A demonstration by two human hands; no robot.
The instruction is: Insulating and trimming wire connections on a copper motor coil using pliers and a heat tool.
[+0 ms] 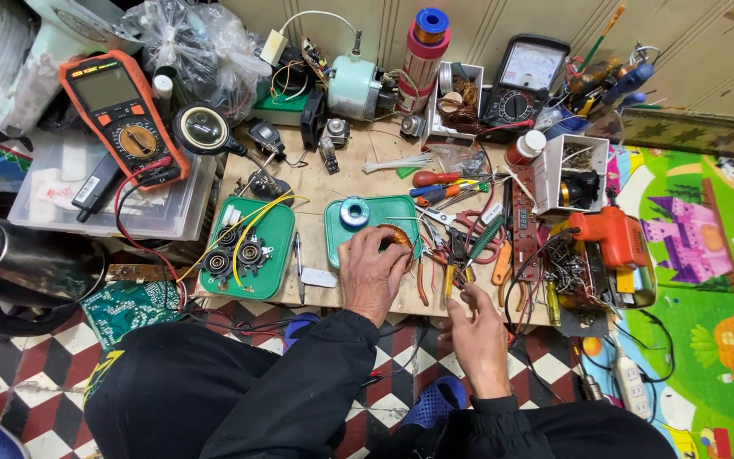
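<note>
Head view. A copper wire coil [399, 237] is held in the left hand [373, 274], the fingers closed around it over the front edge of a green tray [401, 212] on the wooden bench [316, 183]. A solder spool [354, 212] lies on the same tray, just behind the coil. The right hand [477, 340] is seen at the bench's front edge, its fingertips pinched narrowly among the pliers and cutters [456, 251] lying there; what exactly is gripped cannot be told, as the fingertips are lost among the tool handles.

A second green tray [278, 246] to the left carries small round black parts [239, 253] and a yellow wire [256, 223]; these lie untouched. An orange multimeter [122, 115] rests on a clear box [172, 221] at the far left, its leads trailing down, unconnected to the coil.

As a judgement, the work is rated as mid-course: the coil is wound and in hand, while no lead is seen joined to anything, and the tray parts remain loose.
</note>
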